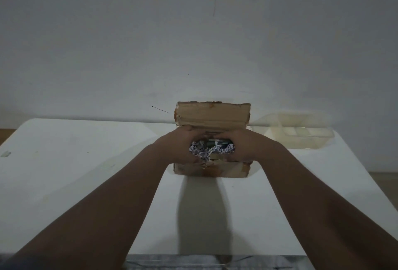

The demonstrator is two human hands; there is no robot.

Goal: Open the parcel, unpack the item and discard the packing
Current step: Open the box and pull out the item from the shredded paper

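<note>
A brown cardboard parcel (212, 116) stands open on the white table (86, 162), its far flap raised. Inside it lies shredded white-and-blue paper packing (206, 153), with a dark item (217, 142) partly showing beneath. My left hand (178, 147) reaches into the left side of the box and my right hand (243, 147) into the right side. Both hands curl around the bundle of packing and item. The fingertips are hidden inside the box.
A clear plastic container (301, 134) sits at the back right of the table, beside the parcel. A grey wall rises right behind the table. The table's near edge runs along the bottom of the view.
</note>
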